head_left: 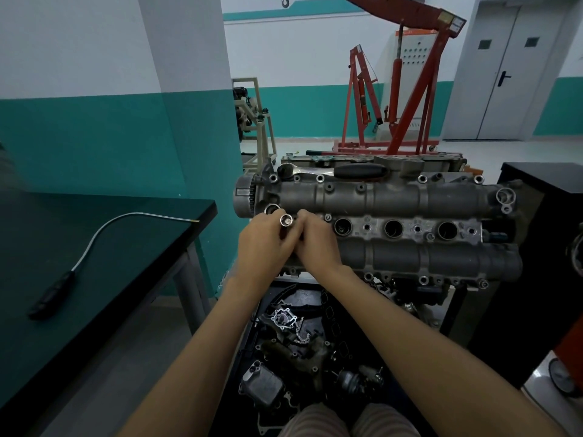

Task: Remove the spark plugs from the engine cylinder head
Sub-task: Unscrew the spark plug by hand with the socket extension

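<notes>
Head view. Polished steel socket, open end toward camera, gripped in curled fingers of left hand; right hand pressed against left, fingers curled at socket's lower end, contents hidden. Cylinder head directly behind, three empty plug wells showing to the right. Spark plug itself not visible, probably inside socket. Recommended: steady socket, draw plug out straight. Ratchet resting on far edge.

Even, rather dim indoor light with a cool teal cast; shadows are soft. Mild glare shows on the far white wall. Wide-angle bending curves the edges; near forearms look slightly soft.
</notes>
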